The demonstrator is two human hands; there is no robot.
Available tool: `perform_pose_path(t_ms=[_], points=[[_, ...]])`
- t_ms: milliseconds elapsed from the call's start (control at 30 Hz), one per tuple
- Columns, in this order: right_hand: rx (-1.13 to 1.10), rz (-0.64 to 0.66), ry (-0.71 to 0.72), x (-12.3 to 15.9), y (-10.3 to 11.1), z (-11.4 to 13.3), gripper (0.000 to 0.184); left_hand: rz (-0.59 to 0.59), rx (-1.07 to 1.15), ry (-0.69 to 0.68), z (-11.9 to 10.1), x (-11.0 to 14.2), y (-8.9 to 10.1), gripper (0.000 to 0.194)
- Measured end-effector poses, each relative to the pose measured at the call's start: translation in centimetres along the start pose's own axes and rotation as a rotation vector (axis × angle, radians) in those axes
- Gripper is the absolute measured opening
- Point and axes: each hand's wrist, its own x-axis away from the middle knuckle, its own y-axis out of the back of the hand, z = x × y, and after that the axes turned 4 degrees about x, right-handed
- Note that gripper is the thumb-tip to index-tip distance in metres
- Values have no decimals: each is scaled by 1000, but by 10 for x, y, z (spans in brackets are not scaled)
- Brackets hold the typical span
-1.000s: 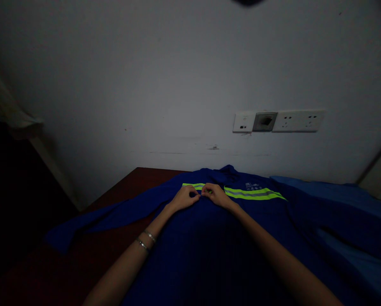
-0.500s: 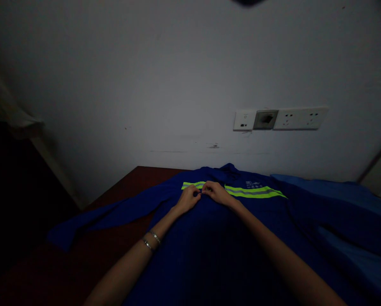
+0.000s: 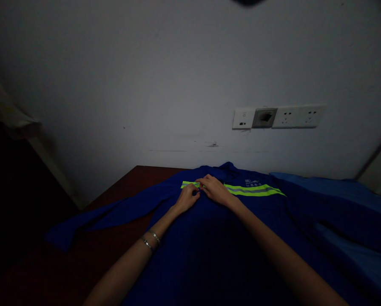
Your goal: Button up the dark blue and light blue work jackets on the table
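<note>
A dark blue work jacket (image 3: 251, 212) lies spread out with its sleeves to both sides. Across its chest runs a yellow-green and grey reflective strip (image 3: 257, 191). My left hand (image 3: 187, 198) pinches the jacket's front near the strip's left part, two silver bracelets on that wrist. Close against it, my right hand (image 3: 214, 189) has its fingers bent onto the same spot of cloth, thumb and forefinger gripping the front. What exactly lies between the fingertips is too small and dark to make out.
The jacket rests on a dark red-brown tabletop (image 3: 120, 191) against a grey-white wall (image 3: 177, 85). Sockets and switches (image 3: 280, 117) sit on the wall. A lighter blue cloth (image 3: 331, 191) lies under the right sleeve. Pale fabric (image 3: 12, 110) hangs at far left.
My right hand has shifted slightly up and left, its fingers reaching further over the left fingertips. The left hand stays nearly in place on the jacket front.
</note>
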Motion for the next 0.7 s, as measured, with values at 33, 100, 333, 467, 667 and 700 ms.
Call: perform_pose_path(t_ms=[33, 100, 333, 467, 667, 700], points=[[11, 9, 4, 0, -1, 1, 36, 1, 6, -4, 0, 0, 0, 9], [34, 37, 13, 0, -2, 2, 36, 3, 13, -24, 1, 0, 0, 9], [120, 113, 6, 0, -4, 4, 41, -13, -3, -117, 8, -1, -4, 9], [86, 87, -39, 1, -4, 3, 41, 16, 3, -141, 10, -1, -1, 11], [-74, 11, -117, 4, -10, -5, 44, 21, 33, -152, 11, 0, 3, 14], [-97, -2, -141, 4, -12, -6, 43, 16, 33, -152, 11, 0, 3, 14]])
